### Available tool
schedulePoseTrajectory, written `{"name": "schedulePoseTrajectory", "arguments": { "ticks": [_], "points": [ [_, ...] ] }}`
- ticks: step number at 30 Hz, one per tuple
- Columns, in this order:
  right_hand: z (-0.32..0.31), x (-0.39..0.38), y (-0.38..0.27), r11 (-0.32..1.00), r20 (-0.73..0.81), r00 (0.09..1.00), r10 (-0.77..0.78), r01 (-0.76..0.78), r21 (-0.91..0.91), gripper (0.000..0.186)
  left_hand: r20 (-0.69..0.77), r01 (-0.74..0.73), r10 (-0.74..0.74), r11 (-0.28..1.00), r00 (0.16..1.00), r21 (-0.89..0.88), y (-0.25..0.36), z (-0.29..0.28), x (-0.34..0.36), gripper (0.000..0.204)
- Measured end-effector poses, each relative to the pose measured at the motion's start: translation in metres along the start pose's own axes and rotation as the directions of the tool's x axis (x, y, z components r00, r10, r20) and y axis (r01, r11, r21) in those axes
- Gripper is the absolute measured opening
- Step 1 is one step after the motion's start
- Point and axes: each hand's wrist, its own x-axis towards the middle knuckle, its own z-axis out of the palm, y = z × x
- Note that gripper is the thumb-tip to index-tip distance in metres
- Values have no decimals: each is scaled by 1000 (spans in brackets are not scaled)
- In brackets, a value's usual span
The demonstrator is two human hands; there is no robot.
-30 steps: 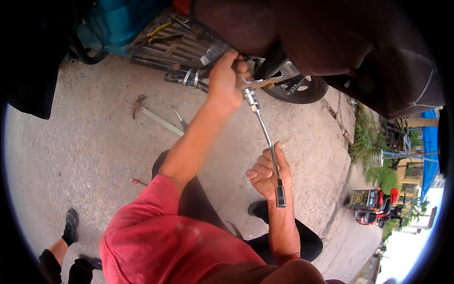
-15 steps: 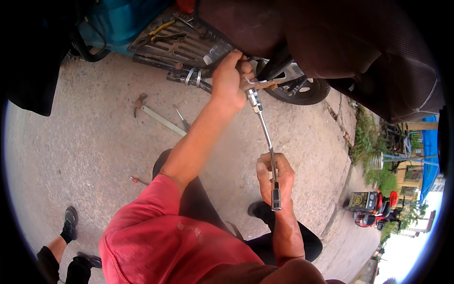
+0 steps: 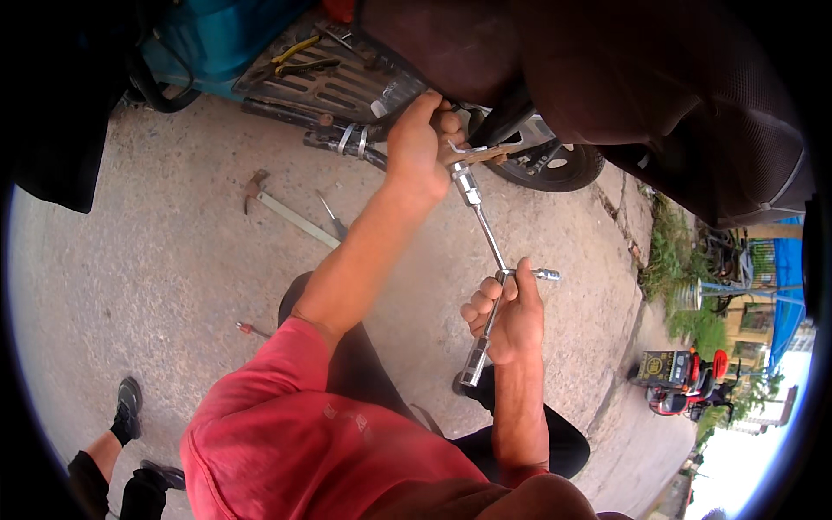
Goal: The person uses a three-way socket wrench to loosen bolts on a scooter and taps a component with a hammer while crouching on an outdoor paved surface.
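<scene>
My right hand is closed around a shiny three-way socket wrench, near where its arms meet. One socketed arm points right past my thumb, and another hangs down below my fingers. The far socket sits up against a rusty metal bracket under the vehicle's dark cover; any bolt inside it is hidden. My left hand is wrapped over the bracket's left end, beside a black tube with metal clamps. Part of what those fingers hold is out of sight.
On the concrete at left lie a claw hammer, a screwdriver and a small red-handled tool. Yellow-handled pliers rest on the slotted footboard. A wheel stands behind the bracket. Another person's shoe shows lower left; a red scooter is at right.
The wrench has turned about its long shaft, so a side arm now shows at right. My right hand has rotated with it, thumb now upward. The left hand stays in place.
</scene>
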Motion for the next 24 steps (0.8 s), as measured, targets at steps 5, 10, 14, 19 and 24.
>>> {"name": "schedulePoseTrajectory", "arguments": {
  "ticks": [5,10,14,19,24],
  "points": [
    [2,-1,7,999,14,999,32,-32,44,46,7,-10,10,1000,1000,0,-1,-1,2,17],
    [4,-18,24,543,135,810,-570,496,-678,16,27,-10,9,999,1000,36,-2,-7,7,16],
    [-3,-16,20,7,424,622,-658,569,-822,38,34,-15,14,999,999,40,-3,-8,7,15],
    [9,-17,2,-248,478,655,-585,417,-874,56,15,-19,19,1000,1000,17,-4,-8,6,16],
    [4,-9,-10,338,168,833,-527,387,-858,59,12,-19,19,1000,1000,16,-6,-7,7,17]
  ]
}}
